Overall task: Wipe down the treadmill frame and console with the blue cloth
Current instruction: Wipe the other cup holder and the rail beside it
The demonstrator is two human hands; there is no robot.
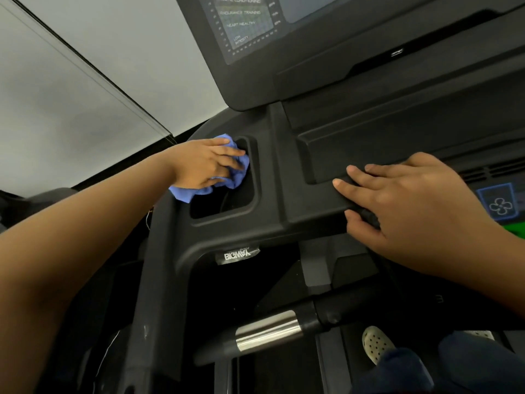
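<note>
The blue cloth lies bunched on the left rim of the cup holder in the black treadmill console. My left hand lies on top of the cloth with its fingers stretched out, pressing it against the rim. Cloth sticks out above and below the palm. My right hand rests on the console's front ledge, fingers straight on top and thumb against the front edge. The display screen stands above, tilted toward me.
A chrome and black handlebar crosses below the console. A fan button panel shows at the right edge. My foot in a pale perforated clog stands on the deck. A white wall is to the left.
</note>
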